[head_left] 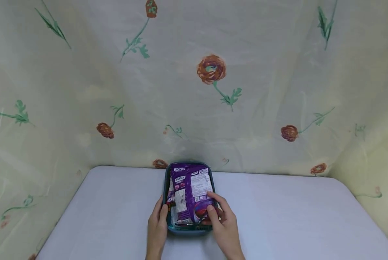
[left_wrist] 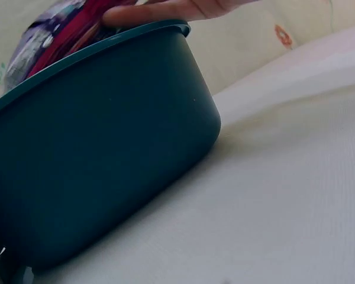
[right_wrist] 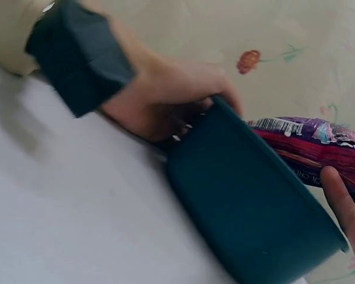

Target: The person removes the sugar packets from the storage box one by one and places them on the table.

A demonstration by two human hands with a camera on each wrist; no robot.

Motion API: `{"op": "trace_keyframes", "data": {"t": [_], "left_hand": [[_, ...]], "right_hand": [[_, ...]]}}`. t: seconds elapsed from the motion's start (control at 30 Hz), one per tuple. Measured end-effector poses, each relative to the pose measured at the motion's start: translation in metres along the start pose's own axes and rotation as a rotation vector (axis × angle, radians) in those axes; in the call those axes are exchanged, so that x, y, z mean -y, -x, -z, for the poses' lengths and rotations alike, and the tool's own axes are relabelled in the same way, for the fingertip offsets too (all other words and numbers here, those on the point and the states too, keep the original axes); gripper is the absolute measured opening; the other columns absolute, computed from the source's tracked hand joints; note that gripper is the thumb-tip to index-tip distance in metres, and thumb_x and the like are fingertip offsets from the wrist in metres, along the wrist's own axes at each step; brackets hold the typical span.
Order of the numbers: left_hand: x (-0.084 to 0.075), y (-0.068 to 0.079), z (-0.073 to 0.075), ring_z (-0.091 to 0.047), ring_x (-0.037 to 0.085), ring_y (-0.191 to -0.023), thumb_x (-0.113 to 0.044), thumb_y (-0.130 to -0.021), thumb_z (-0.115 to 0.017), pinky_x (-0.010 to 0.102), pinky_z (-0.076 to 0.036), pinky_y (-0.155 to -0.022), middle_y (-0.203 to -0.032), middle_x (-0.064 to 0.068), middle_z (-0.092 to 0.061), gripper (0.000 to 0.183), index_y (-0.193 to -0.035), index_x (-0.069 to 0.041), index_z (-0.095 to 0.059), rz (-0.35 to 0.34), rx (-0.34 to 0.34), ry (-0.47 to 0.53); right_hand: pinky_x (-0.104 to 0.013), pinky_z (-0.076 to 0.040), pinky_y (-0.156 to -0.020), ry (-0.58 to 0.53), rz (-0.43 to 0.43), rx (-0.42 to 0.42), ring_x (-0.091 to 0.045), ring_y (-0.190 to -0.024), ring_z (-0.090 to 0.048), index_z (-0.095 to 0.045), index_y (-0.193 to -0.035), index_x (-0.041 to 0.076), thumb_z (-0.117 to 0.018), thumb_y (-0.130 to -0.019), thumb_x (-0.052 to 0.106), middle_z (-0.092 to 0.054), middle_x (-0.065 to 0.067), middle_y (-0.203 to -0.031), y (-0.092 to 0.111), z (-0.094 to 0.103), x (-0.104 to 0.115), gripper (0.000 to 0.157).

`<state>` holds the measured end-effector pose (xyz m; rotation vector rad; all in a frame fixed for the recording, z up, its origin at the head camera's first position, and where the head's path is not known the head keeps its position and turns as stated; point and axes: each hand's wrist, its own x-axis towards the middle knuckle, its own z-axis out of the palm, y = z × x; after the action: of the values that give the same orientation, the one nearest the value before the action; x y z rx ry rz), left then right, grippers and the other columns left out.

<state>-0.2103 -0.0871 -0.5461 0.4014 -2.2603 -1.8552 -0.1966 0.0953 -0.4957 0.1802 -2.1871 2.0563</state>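
Note:
A teal plastic basin [head_left: 187, 233] stands on the white table, filled with shiny snack packets. On top lies a purple packet [head_left: 194, 184] with white label panels; its side shows dark red stripes in the right wrist view. My left hand [head_left: 157, 224] grips the basin's left wall, thumb over the rim. At the packet's lower right corner, my right hand [head_left: 224, 224] holds it between thumb and fingers. The left wrist view shows the basin's outer wall [left_wrist: 106, 130] with right-hand fingers [left_wrist: 160, 13] above its rim. Lower packets are mostly hidden under the top one.
The white table [head_left: 294, 216] stretches to both sides of the basin. Behind it hangs a pale curtain [head_left: 262, 90] printed with orange flowers, close to the basin's far end. A dark device [right_wrist: 86, 59] is strapped at my left wrist.

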Motion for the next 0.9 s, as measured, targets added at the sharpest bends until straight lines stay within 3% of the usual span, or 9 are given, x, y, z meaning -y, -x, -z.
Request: {"op": "trace_keyframes", "data": {"t": [0.23, 0.5, 0.77, 0.9], "left_hand": [[-0.001, -0.001, 0.0, -0.035, 0.033, -0.138, -0.043, -0.098, -0.04, 0.053, -0.029, -0.112, -0.148, 0.012, -0.041, 0.055, -0.144, -0.013, -0.04, -0.003, 0.006, -0.016], [-0.003, 0.002, 0.001, -0.033, 0.037, -0.138, -0.047, -0.098, -0.039, 0.054, -0.028, -0.112, -0.148, 0.016, -0.04, 0.059, -0.144, -0.011, -0.039, 0.004, -0.003, -0.019], [-0.003, 0.001, 0.001, -0.032, 0.035, -0.139, -0.043, -0.094, -0.05, 0.05, -0.031, -0.112, -0.149, 0.016, -0.038, 0.061, -0.144, -0.011, -0.038, 0.018, 0.023, 0.024], [-0.002, 0.0, 0.0, -0.031, 0.035, -0.14, -0.038, -0.094, -0.052, 0.05, -0.031, -0.112, -0.149, 0.017, -0.037, 0.059, -0.144, -0.011, -0.038, 0.015, 0.027, 0.029]], "right_hand": [[-0.033, -0.059, -0.067, -0.031, -0.107, -0.082, -0.014, -0.09, -0.066, -0.049, -0.131, 0.027, -0.052, -0.096, 0.031, -0.044, -0.001, -0.142, -0.009, 0.021, -0.001, 0.036], [-0.033, -0.059, -0.068, -0.022, -0.1, -0.123, -0.015, -0.087, -0.066, -0.049, -0.132, 0.029, -0.05, -0.097, 0.026, -0.045, 0.002, -0.143, -0.015, 0.035, 0.002, 0.035], [-0.033, -0.059, -0.065, -0.033, -0.083, -0.12, -0.015, -0.081, -0.067, -0.049, -0.132, 0.022, -0.051, -0.097, 0.024, -0.049, -0.005, -0.14, -0.015, 0.041, 0.003, 0.035], [-0.034, -0.059, -0.065, -0.038, -0.09, -0.149, -0.014, -0.08, -0.067, -0.05, -0.131, 0.023, -0.051, -0.097, 0.023, -0.053, -0.002, -0.137, -0.017, 0.045, 0.002, 0.034]]}}
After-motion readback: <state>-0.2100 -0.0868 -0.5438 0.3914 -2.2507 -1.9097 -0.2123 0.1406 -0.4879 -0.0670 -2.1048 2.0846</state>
